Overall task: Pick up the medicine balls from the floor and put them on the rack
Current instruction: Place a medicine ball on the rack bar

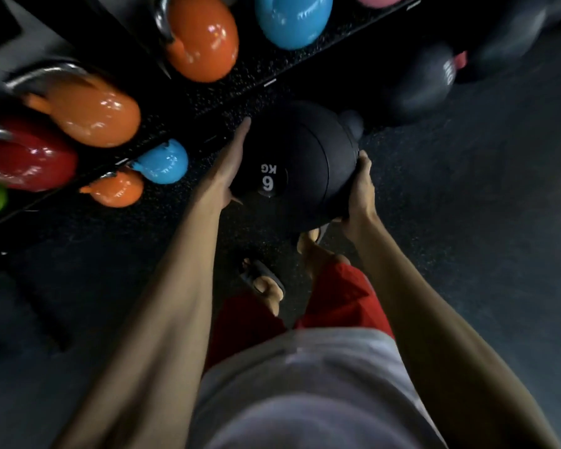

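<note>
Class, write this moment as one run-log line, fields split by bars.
phase: carrying | object: 6 kg ball | left hand: on ball's side | right hand: on opposite side | ball: off floor | rack: holds kettlebells, ahead-left

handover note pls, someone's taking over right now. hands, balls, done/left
Left hand and right hand: pressed flat on opposite sides of the black 6 KG medicine ball, held off the floor.
Other dark balls lie on the floor, far right.
Rack at left holds kettlebells.
Done: this ball lifted.
Left: rack it, then fetch the rest.
</note>
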`<state>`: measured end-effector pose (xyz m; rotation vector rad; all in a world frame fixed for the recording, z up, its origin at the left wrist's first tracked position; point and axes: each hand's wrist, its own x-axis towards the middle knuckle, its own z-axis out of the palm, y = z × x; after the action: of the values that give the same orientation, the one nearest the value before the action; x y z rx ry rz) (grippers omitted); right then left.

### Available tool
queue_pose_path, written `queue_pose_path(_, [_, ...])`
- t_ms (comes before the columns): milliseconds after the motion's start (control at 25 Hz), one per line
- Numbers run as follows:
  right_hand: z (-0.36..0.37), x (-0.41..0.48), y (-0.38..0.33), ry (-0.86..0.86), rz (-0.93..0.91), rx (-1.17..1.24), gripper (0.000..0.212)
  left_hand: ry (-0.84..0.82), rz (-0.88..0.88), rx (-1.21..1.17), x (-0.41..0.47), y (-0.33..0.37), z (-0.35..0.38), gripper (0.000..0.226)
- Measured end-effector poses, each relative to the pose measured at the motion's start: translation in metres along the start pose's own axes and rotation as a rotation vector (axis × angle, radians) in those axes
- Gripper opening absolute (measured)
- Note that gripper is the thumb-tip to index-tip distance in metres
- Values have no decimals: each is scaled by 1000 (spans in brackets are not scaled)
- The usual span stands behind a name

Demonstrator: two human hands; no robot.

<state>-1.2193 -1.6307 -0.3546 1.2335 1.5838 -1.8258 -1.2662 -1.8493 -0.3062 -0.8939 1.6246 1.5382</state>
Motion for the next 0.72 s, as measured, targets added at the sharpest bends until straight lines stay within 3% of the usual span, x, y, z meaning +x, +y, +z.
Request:
queue_pose_path(200, [10,-98,-54,-36,-291,-115,93,-2,284,-29,-95,14,-22,59])
queue_pose_path(320, [19,-147,-89,-22,-525,-169,72,-78,421,-74,-138,22,-41,72])
queue_pose_path(400, [29,-175,-110,-44,-673,-209,69,-89,528,-110,-165,33,-55,80])
queue_pose_path(600, [65,-256,-156,-92,-915,-216,66,34,791,-147,-228,71,-99,87])
queue_pose_path(720, [91,-304,-180,-115,-1017,-184,63,134,959,-140,-273,96,-129,78])
